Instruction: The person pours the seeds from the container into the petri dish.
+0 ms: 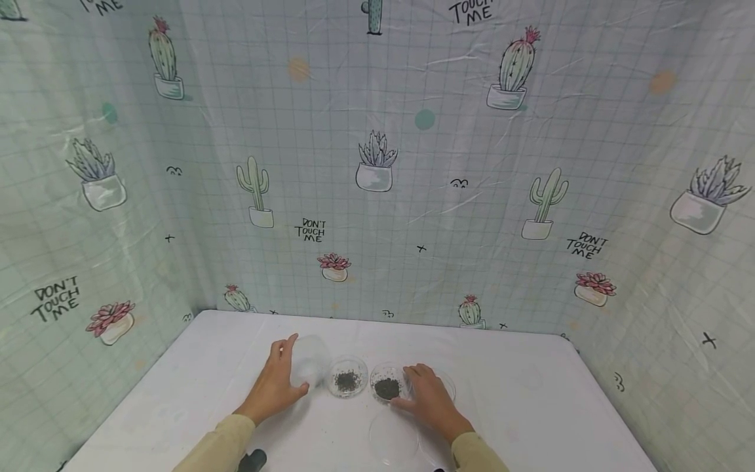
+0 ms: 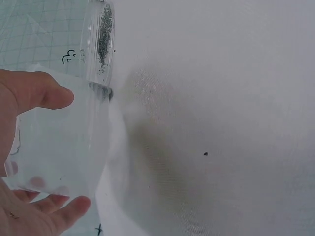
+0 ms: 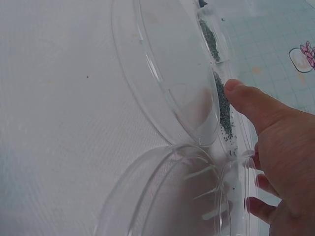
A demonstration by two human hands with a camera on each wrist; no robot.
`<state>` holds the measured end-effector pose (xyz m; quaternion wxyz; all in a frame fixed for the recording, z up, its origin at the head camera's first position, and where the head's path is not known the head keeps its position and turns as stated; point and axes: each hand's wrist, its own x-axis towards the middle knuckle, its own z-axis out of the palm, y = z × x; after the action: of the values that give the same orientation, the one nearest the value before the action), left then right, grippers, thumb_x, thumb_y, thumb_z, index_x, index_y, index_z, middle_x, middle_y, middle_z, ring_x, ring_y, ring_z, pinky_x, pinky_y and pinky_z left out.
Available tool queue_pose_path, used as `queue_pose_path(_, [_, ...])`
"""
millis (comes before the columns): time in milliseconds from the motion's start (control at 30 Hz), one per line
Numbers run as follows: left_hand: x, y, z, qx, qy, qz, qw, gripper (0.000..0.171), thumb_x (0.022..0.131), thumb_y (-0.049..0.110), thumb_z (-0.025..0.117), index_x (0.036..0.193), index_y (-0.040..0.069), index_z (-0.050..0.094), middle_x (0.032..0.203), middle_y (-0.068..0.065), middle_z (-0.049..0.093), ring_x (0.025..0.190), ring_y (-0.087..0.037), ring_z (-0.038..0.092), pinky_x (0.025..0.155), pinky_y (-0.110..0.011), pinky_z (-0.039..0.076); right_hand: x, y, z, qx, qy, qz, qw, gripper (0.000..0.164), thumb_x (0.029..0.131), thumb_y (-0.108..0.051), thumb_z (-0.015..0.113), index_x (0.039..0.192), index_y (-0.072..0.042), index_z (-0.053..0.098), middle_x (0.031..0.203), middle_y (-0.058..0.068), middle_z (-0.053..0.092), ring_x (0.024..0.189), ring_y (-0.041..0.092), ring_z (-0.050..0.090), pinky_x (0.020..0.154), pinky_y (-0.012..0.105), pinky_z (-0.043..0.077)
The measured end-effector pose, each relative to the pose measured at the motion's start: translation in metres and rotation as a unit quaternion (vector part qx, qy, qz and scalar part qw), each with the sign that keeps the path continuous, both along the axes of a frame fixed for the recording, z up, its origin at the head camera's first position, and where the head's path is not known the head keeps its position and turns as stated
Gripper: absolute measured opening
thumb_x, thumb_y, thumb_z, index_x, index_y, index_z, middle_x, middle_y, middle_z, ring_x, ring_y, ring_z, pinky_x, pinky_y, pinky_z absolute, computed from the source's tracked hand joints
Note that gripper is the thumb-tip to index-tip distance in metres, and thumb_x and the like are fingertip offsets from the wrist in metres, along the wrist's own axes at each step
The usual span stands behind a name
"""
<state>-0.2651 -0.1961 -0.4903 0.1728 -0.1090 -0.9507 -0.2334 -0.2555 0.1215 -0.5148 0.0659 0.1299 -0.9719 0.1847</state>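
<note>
My left hand point(image 1: 277, 380) grips a translucent plastic cup point(image 1: 310, 362), thumb on one side and fingers on the other; the cup point(image 2: 64, 142) stands at the left end of the row of dishes. Beside it a clear petri dish point(image 1: 356, 360) contains a small heap of dark granules point(image 1: 347, 381). Just right of that, a second petri dish point(image 1: 377, 371) holds more dark granules point(image 1: 387, 389). My right hand point(image 1: 433, 401) spans this second dish's right side, thumb at the near rim and fingers at the far rim; its thumb point(image 3: 236, 91) overlaps the rim in the right wrist view.
A clear round lid point(image 1: 394, 438) lies on the white table in front of the dishes. Another clear dish point(image 1: 449, 385) is partly hidden behind my right hand. A dark, rounded object point(image 1: 252, 461) shows at the near edge. Cactus-print curtain point(image 1: 377, 275) surrounds the table.
</note>
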Motion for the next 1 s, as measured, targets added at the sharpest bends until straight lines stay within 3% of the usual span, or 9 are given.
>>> queue_pose_path(333, [0.0, -0.004, -0.002, -0.01, -0.053, 0.021, 0.9983, 0.1, 0.067, 0.03, 0.076, 0.144, 0.003, 0.017, 0.131, -0.024, 0.034, 0.116, -0.038, 0.048, 0.093, -0.052, 0.045, 0.0, 0.0, 0.001, 0.002, 0.001, -0.001, 1.0, 0.076, 0.07, -0.055, 0.068, 0.126, -0.006, 0.051, 0.128, 0.012, 0.052, 0.124, 0.031, 0.043, 0.102, 0.048, 0.039])
queue_pose_path(600, [0.004, -0.007, 0.003, -0.029, -0.072, 0.024, 0.9967, 0.099, 0.068, 0.037, 0.075, 0.143, 0.003, 0.021, 0.132, -0.026, 0.037, 0.114, -0.041, 0.047, 0.089, -0.058, 0.043, 0.0, 0.001, 0.003, 0.003, -0.002, 0.001, 1.0, 0.076, 0.07, -0.054, 0.068, 0.127, -0.006, 0.05, 0.128, 0.012, 0.051, 0.125, 0.031, 0.042, 0.102, 0.049, 0.039])
queue_pose_path(733, [0.005, -0.007, 0.005, -0.035, -0.053, 0.023, 0.9978, 0.099, 0.067, 0.041, 0.076, 0.143, 0.004, 0.023, 0.136, -0.025, 0.034, 0.122, -0.041, 0.04, 0.094, -0.06, 0.037, 0.001, 0.002, 0.005, 0.001, -0.004, -0.001, 1.0, 0.076, 0.071, -0.054, 0.068, 0.127, -0.006, 0.05, 0.129, 0.012, 0.051, 0.125, 0.031, 0.042, 0.102, 0.049, 0.039])
queue_pose_path(1000, [0.003, -0.001, 0.009, -0.036, 0.051, -0.028, 0.9976, 0.092, 0.064, 0.04, 0.079, 0.138, 0.008, 0.035, 0.138, -0.016, 0.037, 0.129, -0.034, 0.032, 0.103, -0.062, 0.022, 0.003, 0.002, 0.008, 0.009, -0.006, -0.008, 1.0, 0.076, 0.07, -0.054, 0.068, 0.127, -0.007, 0.051, 0.128, 0.011, 0.051, 0.125, 0.03, 0.042, 0.103, 0.048, 0.039])
